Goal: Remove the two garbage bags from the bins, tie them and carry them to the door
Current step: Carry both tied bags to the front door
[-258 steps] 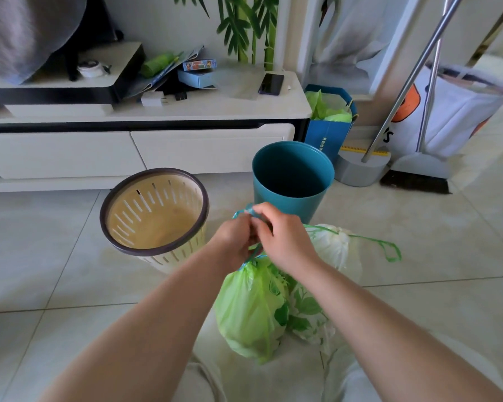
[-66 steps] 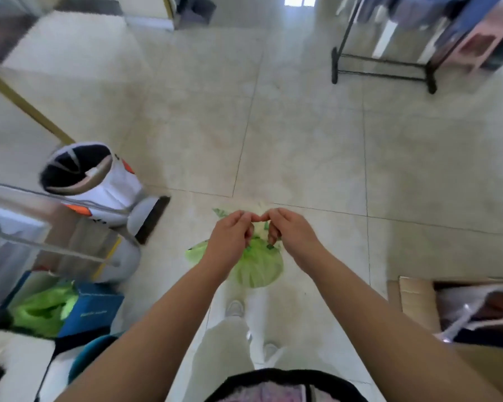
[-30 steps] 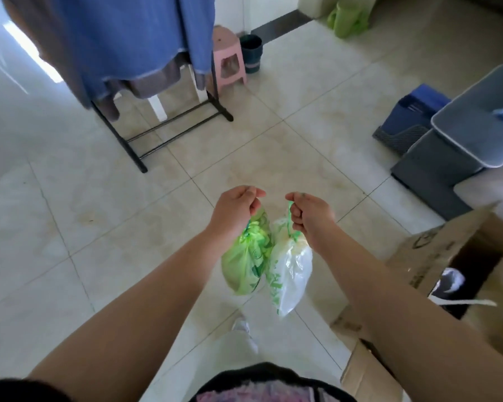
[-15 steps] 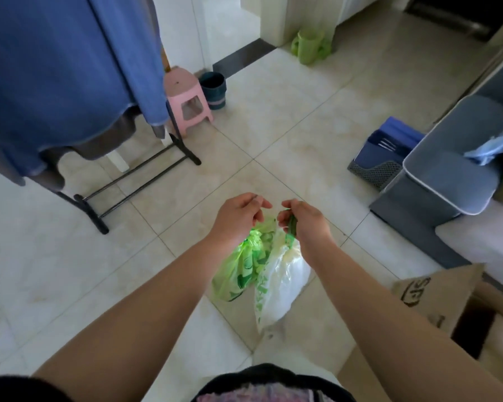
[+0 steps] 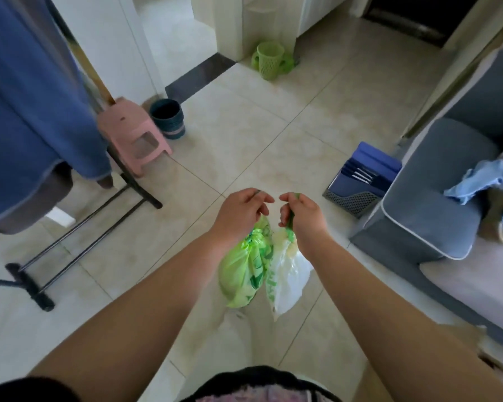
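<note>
Two tied garbage bags hang side by side in front of me above the tiled floor. My left hand [image 5: 240,211] is closed on the gathered top of the green garbage bag [image 5: 243,272]. My right hand [image 5: 301,217] grips the green drawstring of the white garbage bag [image 5: 288,278], which carries a green print. The two bags touch each other. Both hands are close together at waist height. A dark doorway [image 5: 415,15] shows at the far top right.
A clothes rack [image 5: 79,210] with blue fabric [image 5: 26,105] stands on the left, with a pink stool [image 5: 132,133] and a dark teal bin [image 5: 169,118] behind it. A green basket [image 5: 270,59] sits by a pillar. A grey sofa [image 5: 436,204] and a blue crate [image 5: 363,178] are on the right.
I have walked forward across the room with both bags. The rack and stool slid left and nearer, the sofa came closer on the right, and the cardboard box dropped out of view.
</note>
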